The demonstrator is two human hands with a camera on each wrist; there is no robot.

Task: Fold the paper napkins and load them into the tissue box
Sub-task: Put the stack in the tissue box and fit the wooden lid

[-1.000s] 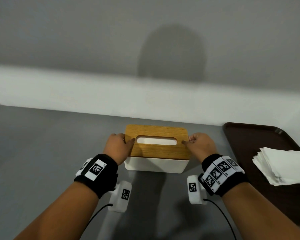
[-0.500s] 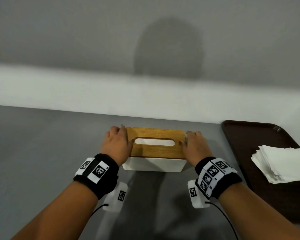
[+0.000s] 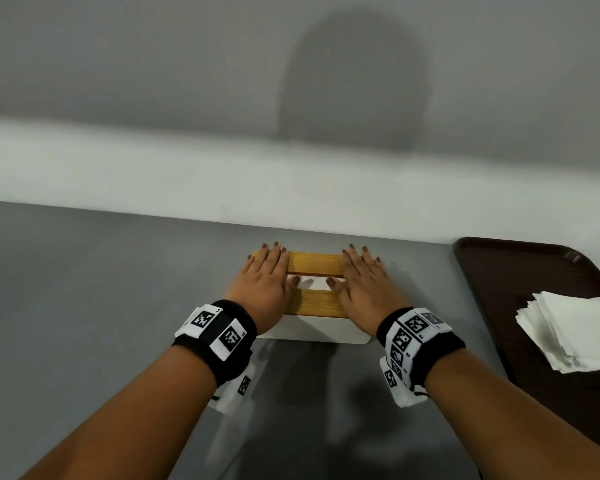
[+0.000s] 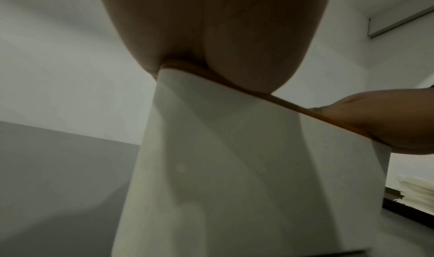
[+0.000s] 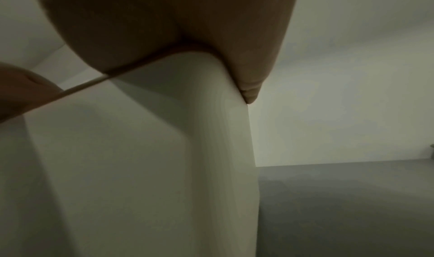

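Note:
A white tissue box [image 3: 312,331] with a wooden slotted lid [image 3: 321,303] stands on the grey table in the head view. My left hand [image 3: 265,275] lies flat on the lid's left end, fingers straight. My right hand [image 3: 364,277] lies flat on its right end, fingers straight too. Both thumbs point inward at the slot, where white paper [image 3: 314,283] shows. In the left wrist view my palm [image 4: 211,38] presses the lid's edge above the white box wall [image 4: 234,168]. In the right wrist view the palm [image 5: 164,20] sits on the box corner [image 5: 211,112].
A dark brown tray [image 3: 499,271] sits to the right, holding a stack of white paper napkins [image 3: 575,330]. The same stack [image 4: 415,190] shows at the right edge of the left wrist view. A white ledge and grey wall run behind the table.
Both hands went from gripping the lid's ends to lying flat on top of it with fingers stretched forward. The lid now sits level on the box.

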